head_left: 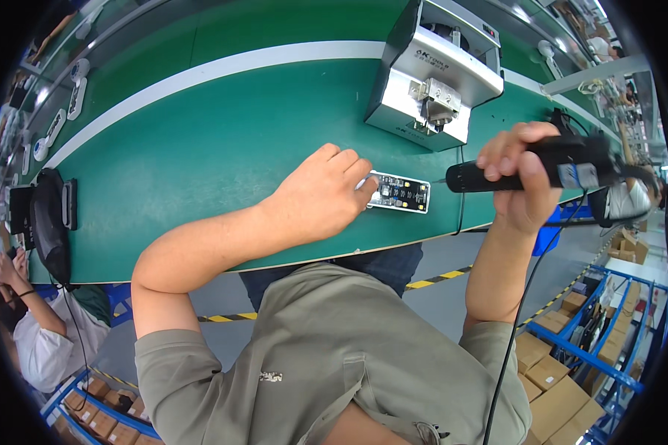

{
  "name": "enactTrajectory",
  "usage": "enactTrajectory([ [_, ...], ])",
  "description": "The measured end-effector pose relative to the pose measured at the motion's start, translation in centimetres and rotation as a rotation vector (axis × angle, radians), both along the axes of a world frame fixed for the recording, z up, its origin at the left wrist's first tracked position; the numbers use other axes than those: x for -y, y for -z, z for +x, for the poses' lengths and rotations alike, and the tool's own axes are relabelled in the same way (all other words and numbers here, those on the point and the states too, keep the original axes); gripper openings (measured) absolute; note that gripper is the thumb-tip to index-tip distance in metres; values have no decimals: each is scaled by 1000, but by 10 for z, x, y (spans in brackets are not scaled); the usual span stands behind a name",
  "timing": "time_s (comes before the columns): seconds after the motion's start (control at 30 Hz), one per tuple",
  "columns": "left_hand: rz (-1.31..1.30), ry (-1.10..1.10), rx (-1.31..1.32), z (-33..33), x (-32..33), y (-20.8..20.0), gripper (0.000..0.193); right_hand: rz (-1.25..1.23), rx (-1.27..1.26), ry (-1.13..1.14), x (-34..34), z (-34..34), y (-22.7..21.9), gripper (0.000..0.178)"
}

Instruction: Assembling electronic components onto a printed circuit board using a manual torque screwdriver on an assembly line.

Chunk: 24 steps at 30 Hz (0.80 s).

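Note:
A narrow white casing point(426, 209) with a black circuit board and small yellow parts inside lies on the green bench. My left hand point(321, 194) grips its left end between thumb and fingers, covering that end. Raised to the right of it, my right hand point(525, 174) is wrapped round a black electric screwdriver point(471, 179). The tool lies almost level, its thin bit pointing left at the casing's right end; whether the tip touches cannot be made out. A cable runs from the tool's rear.
Behind the casing stands a silver and black screw feeder point(393, 111). At the bench's left end sits a black device point(52, 222), with a co-worker point(59, 337) beyond. Blue racks with cardboard boxes point(560, 400) are at lower right. A dark cable hangs over the front edge.

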State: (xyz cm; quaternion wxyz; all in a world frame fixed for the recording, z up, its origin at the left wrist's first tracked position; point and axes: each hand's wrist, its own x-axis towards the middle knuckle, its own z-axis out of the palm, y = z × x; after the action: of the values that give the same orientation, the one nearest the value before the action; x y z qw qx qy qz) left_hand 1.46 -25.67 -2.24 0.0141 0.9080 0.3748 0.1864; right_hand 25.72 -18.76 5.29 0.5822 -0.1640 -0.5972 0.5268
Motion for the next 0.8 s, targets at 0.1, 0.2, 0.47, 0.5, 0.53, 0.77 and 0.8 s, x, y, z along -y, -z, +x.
enactTrajectory([
  [0.1,8,-3,-7,-1,2,0,28,40,-93,63,-2,-8,-17,19],
  [0.2,11,-8,-6,-1,3,-1,28,280,-28,4,-17,-15,-29,15],
  [0.47,25,-12,0,-1,4,0,29,339,40,-31,-31,-31,-21,16],
  [0.5,18,-15,-4,-2,5,-1,29,296,32,-24,-30,-35,-24,17],
  [0.53,11,-17,-9,-3,5,-1,29,252,25,-16,-29,-37,-26,19],
  [0.77,31,-5,6,-1,2,1,28,103,17,-178,-3,-36,-9,23],
  [0.8,35,-6,8,-2,1,2,27,98,14,-179,-1,-38,-4,24],
])
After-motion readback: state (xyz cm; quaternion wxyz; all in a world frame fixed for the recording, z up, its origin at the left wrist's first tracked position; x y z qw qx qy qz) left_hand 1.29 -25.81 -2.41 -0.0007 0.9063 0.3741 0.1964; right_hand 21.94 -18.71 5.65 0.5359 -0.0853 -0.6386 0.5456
